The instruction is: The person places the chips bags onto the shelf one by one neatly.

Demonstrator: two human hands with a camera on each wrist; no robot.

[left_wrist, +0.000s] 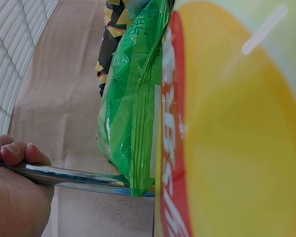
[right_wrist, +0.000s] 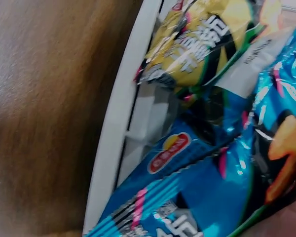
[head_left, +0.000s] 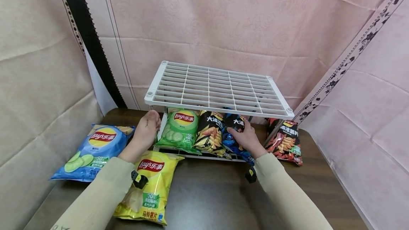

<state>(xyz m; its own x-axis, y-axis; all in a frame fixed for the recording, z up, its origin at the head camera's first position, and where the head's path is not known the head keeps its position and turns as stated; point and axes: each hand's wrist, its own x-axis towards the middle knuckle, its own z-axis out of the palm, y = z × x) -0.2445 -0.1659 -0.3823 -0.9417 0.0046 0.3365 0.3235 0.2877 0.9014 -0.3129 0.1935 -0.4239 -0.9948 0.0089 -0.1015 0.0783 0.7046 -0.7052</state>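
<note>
My left hand (head_left: 147, 127) is at the front left corner of a white two-tier rack (head_left: 154, 87); in the left wrist view its fingers curl round the metal post (left_wrist: 84, 179). On the lower tier stand a green chip bag (head_left: 180, 125) and a black-and-gold chip bag (head_left: 209, 130). To their right is a blue-and-black chip bag (head_left: 228, 140), leaning, its lower end over the tier's front edge. My right hand (head_left: 248, 138) grips this bag by its right side, thumb across the front. The right wrist view shows its crinkled blue foil (right_wrist: 207, 182) up close.
A light-blue chip bag (head_left: 96, 152) lies on the table (head_left: 204, 194) at the left. Nearer me, a yellow chip bag (head_left: 158, 180) lies partly under my left forearm. A red-and-black chip bag (head_left: 289, 143) leans beyond the rack's right post. Pink curtains (head_left: 204, 17) surround the table.
</note>
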